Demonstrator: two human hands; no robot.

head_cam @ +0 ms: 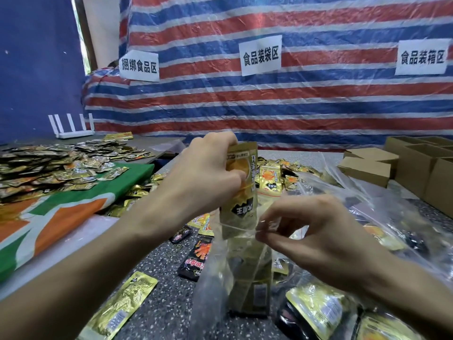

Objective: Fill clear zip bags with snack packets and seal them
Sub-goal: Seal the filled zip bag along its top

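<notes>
Well, at the far left a heap of small gold foil snack packets [49, 163] lies on a green, orange and white cloth [61, 217], under a white paper sign reading 捆绑食品区 [139, 66] taped to the red, white and blue striped tarpaulin [318, 106]. In the middle, below the sign 食品装袋区 [261, 56], the left hand [208, 175] grips a tall gold foil packet [241, 192] by its top, black label upside down, lower end inside the mouth of the upright clear zip bag [235, 278], whose rim the right hand [318, 231] pinches between thumb and fingertips. Further right, the sign 食品装箱区 [422, 57] hangs above brown cardboard boxes [416, 168].
</notes>
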